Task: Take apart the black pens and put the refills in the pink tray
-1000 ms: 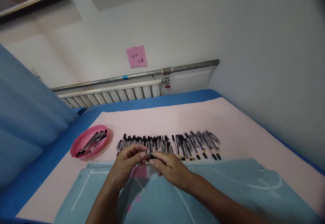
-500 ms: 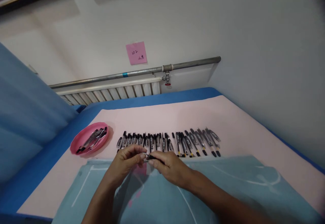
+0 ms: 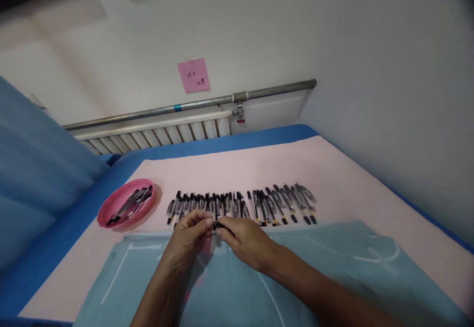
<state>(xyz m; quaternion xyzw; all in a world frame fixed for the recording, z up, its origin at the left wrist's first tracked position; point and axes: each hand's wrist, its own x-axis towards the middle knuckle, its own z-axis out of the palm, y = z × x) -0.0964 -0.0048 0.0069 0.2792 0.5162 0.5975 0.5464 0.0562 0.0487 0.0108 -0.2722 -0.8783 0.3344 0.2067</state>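
Observation:
Close together at the near edge of the pink surface, both my hands are closed in a pinch. My right hand [image 3: 247, 240] grips a black pen piece [image 3: 219, 225], which sticks out leftward from between thumb and forefinger. The fingertips of my left hand [image 3: 190, 233] meet the left end of that piece; any other small part in them is hidden. Just beyond the hands lies a long row of pens [image 3: 192, 202] with black caps and clear barrels, and some to the right [image 3: 285, 203] show yellow bands.
A pink oval dish [image 3: 107, 203] with several pens in it sits at the left on the pink sheet [image 3: 237, 169]. Light blue cloth [image 3: 318, 277] lies under my forearms. A blue curtain [image 3: 44, 179] hangs at the left; a radiator [image 3: 166, 134] and pipe [image 3: 281, 89] run along the wall.
The view has shifted slightly, so the scene sits a little further left. My fingertips have drawn closer around the pen piece, and the silvery bit between them no longer shows.

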